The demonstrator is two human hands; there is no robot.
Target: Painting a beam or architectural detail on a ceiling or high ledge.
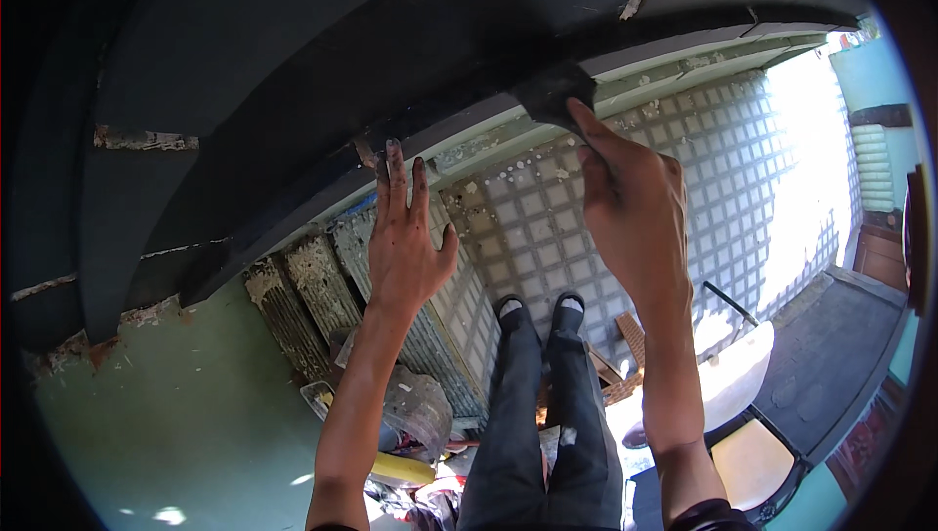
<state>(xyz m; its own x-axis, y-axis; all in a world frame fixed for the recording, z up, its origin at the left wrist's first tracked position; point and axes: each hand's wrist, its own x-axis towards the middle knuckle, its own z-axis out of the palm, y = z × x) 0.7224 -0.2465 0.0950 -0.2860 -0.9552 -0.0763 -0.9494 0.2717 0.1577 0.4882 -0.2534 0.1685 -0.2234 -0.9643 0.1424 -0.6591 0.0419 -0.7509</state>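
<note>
A wide black panel or wall section (pixel 293 62) with a curved lower edge fills the top of the view. My right hand (pixel 637 204) is closed round a dark, flat-bladed putty knife (pixel 553 93), index finger stretched along it. The blade overlaps the black edge; whether it touches cannot be told. Dark smudges mark the fingers of my left hand (pixel 405 243), which is open and holds nothing. Its fingertips reach the panel's lower edge, beside a small chipped, unpainted patch (pixel 364 150).
Below lies a tiled floor (pixel 547 209) with spilled specks, where my feet stand. Corrugated sheets (pixel 313 306) lean by a green wall (pixel 176 404). Bags and a yellow object (pixel 403 469) lie at lower left. A chair (pixel 752 463) and a dark table (pixel 831 365) stand at right.
</note>
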